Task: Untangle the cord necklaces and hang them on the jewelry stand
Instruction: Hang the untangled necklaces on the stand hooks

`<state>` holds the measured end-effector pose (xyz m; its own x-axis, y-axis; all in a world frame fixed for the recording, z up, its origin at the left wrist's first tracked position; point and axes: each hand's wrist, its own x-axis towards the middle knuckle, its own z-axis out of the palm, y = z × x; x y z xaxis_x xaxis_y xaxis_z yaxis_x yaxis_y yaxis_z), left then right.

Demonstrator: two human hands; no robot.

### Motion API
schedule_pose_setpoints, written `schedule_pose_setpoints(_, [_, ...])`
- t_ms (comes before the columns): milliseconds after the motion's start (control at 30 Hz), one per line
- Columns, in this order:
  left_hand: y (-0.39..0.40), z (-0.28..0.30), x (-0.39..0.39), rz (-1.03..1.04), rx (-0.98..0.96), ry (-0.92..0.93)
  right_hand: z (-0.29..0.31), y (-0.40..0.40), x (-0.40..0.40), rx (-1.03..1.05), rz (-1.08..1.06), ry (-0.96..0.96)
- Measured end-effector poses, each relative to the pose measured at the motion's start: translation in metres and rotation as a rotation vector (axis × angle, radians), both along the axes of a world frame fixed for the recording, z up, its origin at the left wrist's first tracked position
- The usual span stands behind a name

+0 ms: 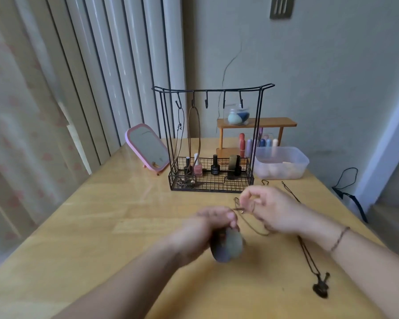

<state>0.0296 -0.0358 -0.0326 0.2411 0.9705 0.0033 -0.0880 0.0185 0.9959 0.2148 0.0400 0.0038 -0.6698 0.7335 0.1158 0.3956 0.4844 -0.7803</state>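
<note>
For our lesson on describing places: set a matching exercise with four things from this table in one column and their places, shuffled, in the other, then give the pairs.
1. mirror
2. tub
3. jar
4. nail polish

A. on the wooden shelf
B. in the stand basket
C. left of the stand
D. right of the stand

Pairs: 1-C, 2-D, 3-A, 4-B

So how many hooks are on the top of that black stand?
5, in a row along the jewelry stand top bar: far-left hook and second hook each hold a cord necklace; third hook, fourth hook and fifth hook hang bare.
</note>
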Motion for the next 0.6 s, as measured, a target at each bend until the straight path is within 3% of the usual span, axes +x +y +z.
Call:
schedule_pose_setpoints(67, [-0.001,0.018,-0.032,-0.06,-0.02,-0.164,0.018,0.015,0.011,-0.02,0.031,0.006])
schedule_pose_setpoints(133, [-0.003,0.03,-0.069,-0.142,0.004,-0.133,0.031,0.027,0.024,-0.086,0.086,0.047])
schedule_pose_setpoints(233, [-0.008,0.034,-0.121,-0.216,0.032,0.047,0.049,0.042,0.035,-0.183,0.123,0.019])
schedule_pose_setpoints(433, [-0.01,0.028,-0.159,-0.362,-0.035,0.57,0.065,0.04,0.012,-0.114,0.174,-0.142])
schedule_pose_setpoints(500, [-0.005,0.028,-0.14,-0.371,-0.044,0.551,0.072,0.03,-0.011,-0.033,0.208,-0.139])
schedule_pose_setpoints(600, [0.005,0.039,-0.091,-0.268,-0.006,0.365,0.084,0.017,-0.043,0.165,0.214,-0.172])
